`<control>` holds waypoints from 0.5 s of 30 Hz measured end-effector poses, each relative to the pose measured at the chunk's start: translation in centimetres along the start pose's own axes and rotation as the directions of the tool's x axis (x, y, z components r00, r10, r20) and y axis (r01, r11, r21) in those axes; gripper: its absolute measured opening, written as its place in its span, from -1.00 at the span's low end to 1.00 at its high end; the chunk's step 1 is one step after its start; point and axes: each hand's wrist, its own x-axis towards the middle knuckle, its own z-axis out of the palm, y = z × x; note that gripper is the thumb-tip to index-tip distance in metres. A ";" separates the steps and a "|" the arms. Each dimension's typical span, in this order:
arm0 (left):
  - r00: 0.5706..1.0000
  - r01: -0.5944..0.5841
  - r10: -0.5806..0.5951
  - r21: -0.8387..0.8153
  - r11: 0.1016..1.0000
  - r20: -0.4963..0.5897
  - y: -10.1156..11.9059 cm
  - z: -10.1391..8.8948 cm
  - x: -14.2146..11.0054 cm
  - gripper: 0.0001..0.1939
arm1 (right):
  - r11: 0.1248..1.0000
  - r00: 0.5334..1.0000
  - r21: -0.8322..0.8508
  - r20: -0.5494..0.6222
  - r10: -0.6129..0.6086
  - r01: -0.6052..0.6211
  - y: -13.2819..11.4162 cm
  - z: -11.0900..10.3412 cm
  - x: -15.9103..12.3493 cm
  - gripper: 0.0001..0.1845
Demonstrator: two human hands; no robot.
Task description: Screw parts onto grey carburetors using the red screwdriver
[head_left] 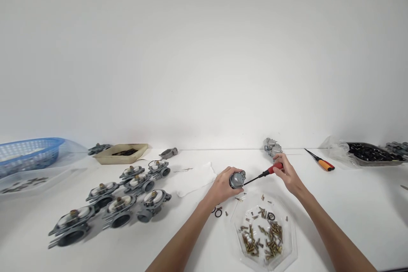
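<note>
Metal part (236,179), grey, rounded: one, raised just above the surface (360,204) in the fingers of my left hand (221,185), which I have curled snugly round its side. Screwdriver (276,168), red-handled, dark shaft: one, the fingers of my right hand (288,175) closed about its handle; the shaft slants toward the left fingers, its tip at the part's lower edge, contact too small for me to tell. Clear tray (293,242), many-sided, with loose brass pieces (274,234): nearer me than both sets of fingers. Black ring (218,213): below the left fingers. White sheet (196,179): just left of the left fingers. Pliers (324,163), orange-and-red-handled: one pair, right of the right fingers. Grey assemblies (118,210), white-topped: a group, well left of the left fingers.
</note>
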 end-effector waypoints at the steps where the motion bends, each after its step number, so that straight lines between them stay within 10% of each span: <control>1: 1.000 -0.003 0.003 -0.004 1.000 0.000 0.0 0.0 0.0 -0.50 | 0.999 0.999 -0.022 0.008 0.037 -0.037 0.0 -0.1 0.0 -0.69; 15: 1.000 0.010 -0.010 0.007 1.000 -0.011 0.5 -0.2 -0.1 -0.50 | 0.997 0.999 0.063 -0.022 0.048 -0.046 0.2 0.8 -0.2 -0.72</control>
